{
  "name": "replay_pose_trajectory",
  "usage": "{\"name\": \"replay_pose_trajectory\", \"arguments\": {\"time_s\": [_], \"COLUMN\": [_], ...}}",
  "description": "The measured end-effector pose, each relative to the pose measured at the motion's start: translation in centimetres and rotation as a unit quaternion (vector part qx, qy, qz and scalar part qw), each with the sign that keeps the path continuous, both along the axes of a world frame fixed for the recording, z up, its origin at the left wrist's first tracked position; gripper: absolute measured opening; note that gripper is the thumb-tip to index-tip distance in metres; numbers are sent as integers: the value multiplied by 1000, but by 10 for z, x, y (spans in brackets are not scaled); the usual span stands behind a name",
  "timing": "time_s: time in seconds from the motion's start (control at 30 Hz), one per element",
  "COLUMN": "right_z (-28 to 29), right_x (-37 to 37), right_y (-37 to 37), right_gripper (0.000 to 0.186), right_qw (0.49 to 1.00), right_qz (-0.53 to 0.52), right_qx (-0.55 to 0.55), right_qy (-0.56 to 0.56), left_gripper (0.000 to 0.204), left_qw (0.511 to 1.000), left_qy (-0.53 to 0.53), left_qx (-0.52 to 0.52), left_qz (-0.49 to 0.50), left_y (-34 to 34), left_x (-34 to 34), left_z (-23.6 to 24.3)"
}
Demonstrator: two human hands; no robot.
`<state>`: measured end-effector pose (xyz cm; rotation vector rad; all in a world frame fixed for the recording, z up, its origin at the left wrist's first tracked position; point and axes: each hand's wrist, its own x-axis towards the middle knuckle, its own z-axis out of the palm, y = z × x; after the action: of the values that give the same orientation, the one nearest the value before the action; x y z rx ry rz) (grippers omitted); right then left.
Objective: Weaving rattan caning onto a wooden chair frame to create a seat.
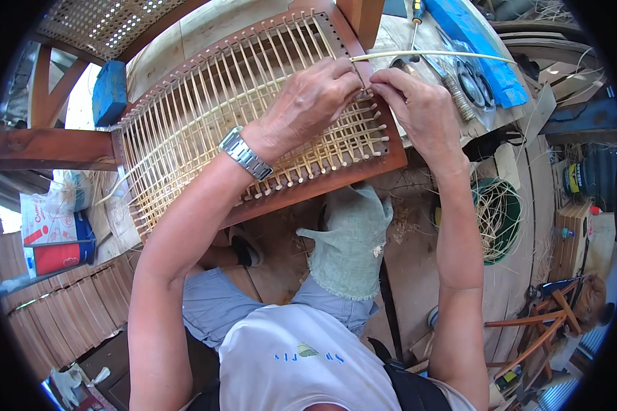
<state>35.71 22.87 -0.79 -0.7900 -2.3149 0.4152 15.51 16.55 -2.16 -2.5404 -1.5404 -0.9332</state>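
Observation:
A wooden seat frame point(389, 159) is strung with pale cane strands in a grid, with several small pegs along its edges. One long loose cane strand point(452, 53) crosses the weave from lower left, passes at my left hand and sticks out to the right. My left hand point(315, 96), with a metal watch at its wrist, is closed on that strand above the frame's right rail. Close beside it, my right hand point(421, 109) pinches at the rail's edge by the pegs. Whatever lies between its fingertips is too small to make out.
A blue block point(110, 94) stands by the frame's left corner. Scissors point(474, 83), a screwdriver point(417, 17) and a blue board point(483, 48) lie at the upper right. A green bucket point(495, 222) of cane scraps stands right of my knees. A green cloth point(349, 250) covers my leg.

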Motion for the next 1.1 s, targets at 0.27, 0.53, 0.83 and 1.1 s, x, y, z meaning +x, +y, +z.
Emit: {"name": "replay_pose_trajectory", "arguments": {"time_s": [0.27, 0.53, 0.83, 1.1], "right_z": [6, 7, 8, 6], "right_x": [-3, 2, -1, -7], "right_y": [10, 16, 15, 28], "right_gripper": [14, 13, 16, 19], "right_qw": [997, 996, 992, 983], "right_qz": [42, 71, 79, 114], "right_qx": [50, 26, 63, 80], "right_qy": [-50, -51, -70, -117], "left_gripper": [19, 18, 20, 21], "left_qw": [1000, 999, 1000, 1000], "left_qy": [-3, 1, -3, -20], "left_qx": [17, 23, 17, 21], "left_qz": [3, 23, 6, 5], "left_y": [1, 2, 1, 0], "left_x": [0, 4, 1, 0], "left_z": [1, 2, 0, 2]}}
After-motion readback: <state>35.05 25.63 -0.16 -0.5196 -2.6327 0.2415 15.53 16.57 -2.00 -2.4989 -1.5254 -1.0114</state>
